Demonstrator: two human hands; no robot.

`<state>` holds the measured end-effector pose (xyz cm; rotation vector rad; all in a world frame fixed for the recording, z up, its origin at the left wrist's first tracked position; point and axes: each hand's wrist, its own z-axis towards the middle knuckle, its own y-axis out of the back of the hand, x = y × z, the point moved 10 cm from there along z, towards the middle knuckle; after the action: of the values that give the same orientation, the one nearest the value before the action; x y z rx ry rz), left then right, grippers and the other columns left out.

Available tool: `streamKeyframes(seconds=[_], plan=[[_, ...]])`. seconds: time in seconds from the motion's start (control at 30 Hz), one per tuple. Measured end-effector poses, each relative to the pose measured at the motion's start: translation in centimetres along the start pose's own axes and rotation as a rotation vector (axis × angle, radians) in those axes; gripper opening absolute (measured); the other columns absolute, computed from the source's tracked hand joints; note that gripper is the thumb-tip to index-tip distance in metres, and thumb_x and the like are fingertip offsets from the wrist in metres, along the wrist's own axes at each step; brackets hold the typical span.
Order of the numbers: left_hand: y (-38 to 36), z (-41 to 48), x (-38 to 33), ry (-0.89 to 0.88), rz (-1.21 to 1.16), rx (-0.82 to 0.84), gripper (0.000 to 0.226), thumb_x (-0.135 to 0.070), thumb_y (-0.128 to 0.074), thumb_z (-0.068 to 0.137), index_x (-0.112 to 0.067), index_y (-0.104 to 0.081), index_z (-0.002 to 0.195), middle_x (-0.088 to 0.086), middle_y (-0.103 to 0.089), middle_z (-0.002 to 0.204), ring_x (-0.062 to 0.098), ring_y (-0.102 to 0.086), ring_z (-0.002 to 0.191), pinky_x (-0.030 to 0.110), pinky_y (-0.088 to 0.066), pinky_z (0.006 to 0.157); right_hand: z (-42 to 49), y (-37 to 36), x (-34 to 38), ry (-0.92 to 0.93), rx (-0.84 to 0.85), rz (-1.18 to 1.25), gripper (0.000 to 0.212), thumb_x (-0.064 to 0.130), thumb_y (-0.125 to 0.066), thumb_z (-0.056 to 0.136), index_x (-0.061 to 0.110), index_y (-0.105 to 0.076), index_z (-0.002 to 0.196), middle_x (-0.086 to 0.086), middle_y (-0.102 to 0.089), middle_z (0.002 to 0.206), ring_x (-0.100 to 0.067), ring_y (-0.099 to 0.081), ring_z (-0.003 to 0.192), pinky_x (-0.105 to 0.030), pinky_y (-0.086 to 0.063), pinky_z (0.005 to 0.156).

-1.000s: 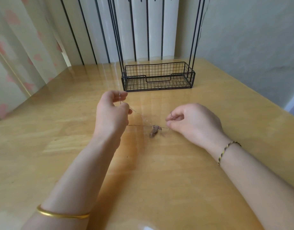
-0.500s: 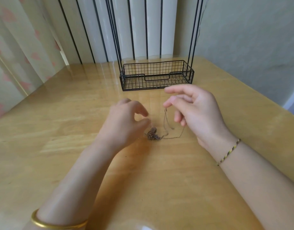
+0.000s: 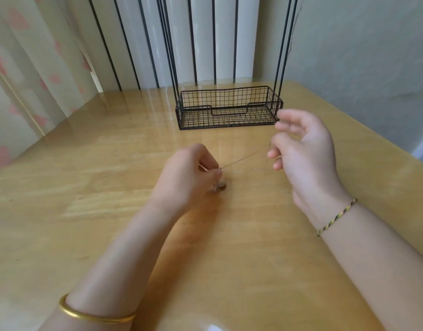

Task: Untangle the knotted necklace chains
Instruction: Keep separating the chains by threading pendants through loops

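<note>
Left hand (image 3: 189,173) pinching the necklace chains (image 3: 244,161) beside the knot (image 3: 221,186) below its fingertips, right hand (image 3: 303,151) now farther right, curled fingers holding 2 strands, slack before, now taut between both hands.

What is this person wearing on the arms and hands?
Both forearms are bare, no sleeves in view. A plain gold bangle circles the left forearm; a thin braided black-and-yellow cord bracelet sits on the right wrist. No gloves; no rings visible.
</note>
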<state>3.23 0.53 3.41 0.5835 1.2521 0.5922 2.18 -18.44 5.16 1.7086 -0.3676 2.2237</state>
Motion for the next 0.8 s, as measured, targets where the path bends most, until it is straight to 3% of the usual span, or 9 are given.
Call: streamKeyframes(seconds=[0.1, 0.2, 0.3, 0.47, 0.57, 0.63, 0.7, 0.8], plan=[[1.1, -0.1, 0.6, 0.075, -0.229, -0.049, 0.009, -0.006, -0.066, 0.085, -0.009, -0.061, 0.079, 0.001, -0.065, 0.071, -0.001, -0.053, 0.046, 0.010, -0.035, 0.039, 0.2, -0.6, -2.1, -0.153, 0.066, -0.031, 0.030, -0.004, -0.049, 0.086, 0.014, -0.058, 0.109, -0.002, -0.056, 0.099, -0.008, -0.046, 0.055, -0.013, -0.036, 0.042], [1.5, 0.0, 0.9, 0.101, -0.343, -0.070, 0.007, -0.009, -0.068, 0.086, -0.011, -0.062, 0.081, 0.004, -0.069, 0.081, 0.005, -0.058, 0.062, 0.013, -0.044, 0.048, 0.2, -1.2, -3.3, -0.228, 0.170, -0.146, 0.023, -0.001, -0.052, 0.087, 0.018, -0.063, 0.093, 0.001, -0.054, 0.082, -0.007, -0.045, 0.063, -0.020, -0.036, 0.055], [0.9, -0.1, 0.9, 0.126, -0.476, -0.003, 0.009, -0.010, -0.065, 0.088, -0.015, -0.063, 0.080, 0.001, -0.071, 0.080, 0.008, -0.059, 0.069, 0.020, -0.047, 0.063, -0.1, -1.8, -3.9, -0.261, 0.263, -0.216, 0.023, -0.002, -0.051, 0.086, 0.017, -0.063, 0.091, 0.004, -0.051, 0.076, -0.010, -0.044, 0.062, -0.023, -0.038, 0.056], [0.1, -0.4, -0.3, 0.092, -0.635, 0.102, 0.012, -0.010, -0.060, 0.090, -0.014, -0.065, 0.081, -0.005, -0.066, 0.073, 0.011, -0.055, 0.072, 0.025, -0.046, 0.074, -0.3, -2.7, -3.6, -0.141, 0.330, -0.397, 0.020, 0.003, -0.051, 0.086, 0.021, -0.057, 0.089, 0.001, -0.056, 0.087, -0.010, -0.051, 0.066, -0.022, -0.038, 0.056], [-0.4, -0.6, -0.8, 0.097, -0.712, 0.156, 0.012, -0.007, -0.060, 0.090, -0.015, -0.067, 0.083, -0.002, -0.068, 0.077, 0.011, -0.056, 0.073, 0.027, -0.044, 0.077, -0.4, -3.1, -3.3, -0.044, 0.349, -0.543, 0.023, 0.006, -0.055, 0.087, 0.023, -0.058, 0.101, 0.000, -0.048, 0.111, -0.011, -0.052, 0.069, -0.021, -0.038, 0.052], [-0.6, -0.7, -1.0, 0.100, -0.721, 0.176, 0.014, -0.004, -0.060, 0.089, -0.015, -0.068, 0.086, 0.000, -0.071, 0.081, 0.012, -0.059, 0.077, 0.029, -0.045, 0.082, -0.4, -3.1, -3.0, -0.002, 0.354, -0.625, 0.029, 0.006, -0.058, 0.086, 0.024, -0.057, 0.108, 0.001, -0.043, 0.115, -0.010, -0.052, 0.072, -0.016, -0.039, 0.053], [-0.6, -0.7, -1.0, 0.097, -0.713, 0.182, 0.016, -0.001, -0.060, 0.088, -0.016, -0.068, 0.088, 0.001, -0.073, 0.084, 0.013, -0.062, 0.083, 0.030, -0.046, 0.085, -0.5, -3.1, -3.0, 0.023, 0.357, -0.697, 0.033, 0.005, -0.061, 0.083, 0.025, -0.057, 0.109, 0.001, -0.044, 0.116, -0.014, -0.054, 0.078, -0.020, -0.045, 0.060], [-0.5, -0.7, -1.3, 0.071, -0.710, 0.174, 0.018, 0.001, -0.062, 0.086, -0.016, -0.067, 0.089, 0.001, -0.074, 0.083, 0.012, -0.063, 0.085, 0.028, -0.046, 0.084, -0.5, -3.0, -2.2, 0.091, 0.321, -0.779, 0.035, 0.005, -0.062, 0.078, 0.031, -0.059, 0.101, 0.004, -0.053, 0.113, -0.019, -0.054, 0.098, -0.036, -0.050, 0.081]])
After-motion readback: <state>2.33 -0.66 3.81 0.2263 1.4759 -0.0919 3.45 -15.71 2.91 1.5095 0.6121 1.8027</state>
